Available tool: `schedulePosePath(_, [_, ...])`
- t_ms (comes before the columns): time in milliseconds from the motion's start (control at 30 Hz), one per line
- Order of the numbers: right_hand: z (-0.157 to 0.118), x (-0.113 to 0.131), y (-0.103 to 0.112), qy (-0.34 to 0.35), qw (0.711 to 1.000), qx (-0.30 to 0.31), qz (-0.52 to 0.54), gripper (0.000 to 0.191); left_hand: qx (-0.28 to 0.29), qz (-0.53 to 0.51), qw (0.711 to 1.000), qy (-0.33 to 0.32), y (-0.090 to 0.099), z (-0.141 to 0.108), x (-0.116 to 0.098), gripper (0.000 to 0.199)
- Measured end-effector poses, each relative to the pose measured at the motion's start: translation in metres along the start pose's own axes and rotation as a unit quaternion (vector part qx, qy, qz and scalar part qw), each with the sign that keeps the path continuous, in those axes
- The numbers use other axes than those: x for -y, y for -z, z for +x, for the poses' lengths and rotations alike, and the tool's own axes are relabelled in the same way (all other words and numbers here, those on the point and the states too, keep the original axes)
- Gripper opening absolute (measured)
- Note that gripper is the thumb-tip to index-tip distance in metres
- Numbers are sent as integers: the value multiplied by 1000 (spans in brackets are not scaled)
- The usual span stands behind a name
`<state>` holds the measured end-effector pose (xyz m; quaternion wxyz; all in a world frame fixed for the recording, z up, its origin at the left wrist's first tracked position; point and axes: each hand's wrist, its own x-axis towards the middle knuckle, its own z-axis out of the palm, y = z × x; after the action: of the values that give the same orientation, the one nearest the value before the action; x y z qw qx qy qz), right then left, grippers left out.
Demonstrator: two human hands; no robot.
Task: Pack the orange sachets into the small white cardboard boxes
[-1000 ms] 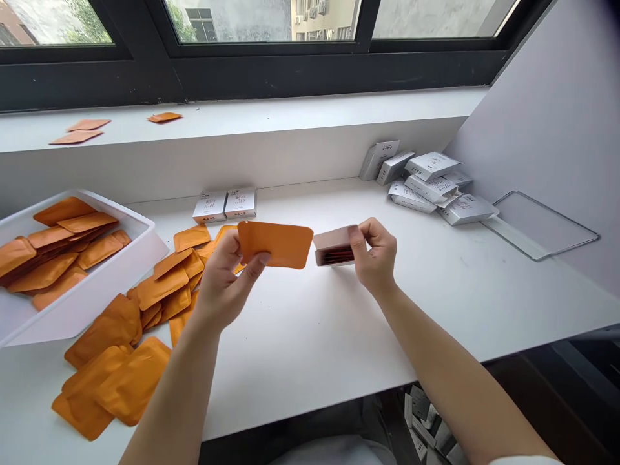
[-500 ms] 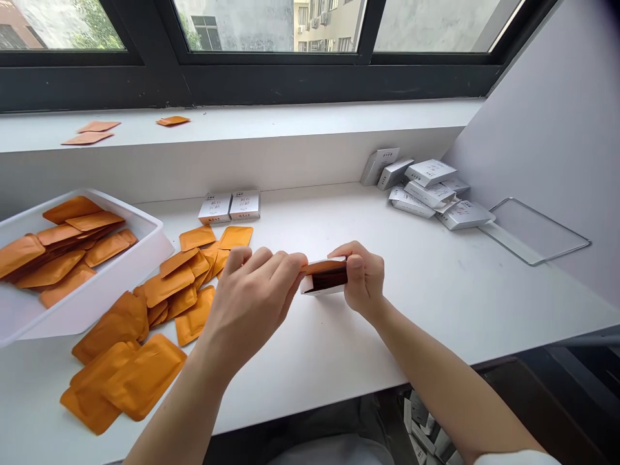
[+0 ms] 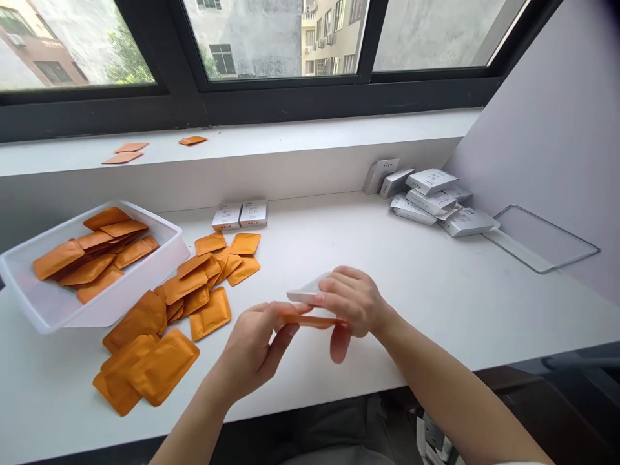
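My left hand (image 3: 256, 352) pinches a flat orange sachet (image 3: 310, 321), seen almost edge-on, and its far end reaches under my right hand (image 3: 351, 303). That right hand grips a small white box (image 3: 304, 294) from above, with its open end hidden. Box and sachet lie close together, apparently touching. Both hands are held above the white table (image 3: 436, 310). To their left lie several loose orange sachets (image 3: 194, 287), and more fill a white plastic tray (image 3: 58, 320).
Two small white boxes (image 3: 239, 215) stand at the table's back edge. Several more white boxes (image 3: 429, 200) lie heaped at the back right, near a thin metal frame (image 3: 542, 239). Orange sachets (image 3: 123, 152) rest on the window sill.
The box has turned, and its dark contents no longer show. The sachet now lies flat below the box, and my left hand has dropped lower. My right hand has shifted slightly toward me.
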<state>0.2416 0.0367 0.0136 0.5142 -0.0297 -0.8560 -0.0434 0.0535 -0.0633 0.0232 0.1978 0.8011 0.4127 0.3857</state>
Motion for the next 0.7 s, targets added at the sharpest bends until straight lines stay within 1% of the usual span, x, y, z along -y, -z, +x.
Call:
schedulePosePath(67, [-2,3,-4,0,1000,13,5,64,16,21,1000,1,-4,-10,8,15])
schedulePosePath(100, [-3,3,-6,-16,1000,12,15,65,28,45,999,0,-7,-14,12,15])
schedulePosePath(233, [-10,-4,-6,-109,992,31,52,69,60,156,986,-1,-18,-17,22,13])
schedulePosePath(333, [-10,-10,-1,-166,984,49,47,71,48,195,979,-25,-20,-13,21,10])
schedulePosePath(400, [-10,-11,2,-195,979,33,44,71,35,206,977,-36,-20,-10,20,11])
schedulePosePath(467, [-10,-10,2,-227,973,1,51,68,25,208,977,-34,-21,-9,20,10])
schedulePosePath(533, [-8,-7,0,-288,954,-25,78,61,24,201,979,-21,-23,-8,20,10])
schedulePosePath(567, [-7,-6,-1,-326,939,-19,105,58,26,194,981,-14,-24,-7,20,11])
schedulePosePath(600, [-5,-5,-1,-359,924,6,135,55,29,189,981,-10,-26,-6,21,12])
schedulePosePath(633, [-3,-4,-1,-381,909,48,162,51,34,187,982,-10,-27,-5,22,13])
schedulePosePath(700, [1,-6,2,-391,886,162,189,39,36,195,980,-19,-29,-3,24,13])
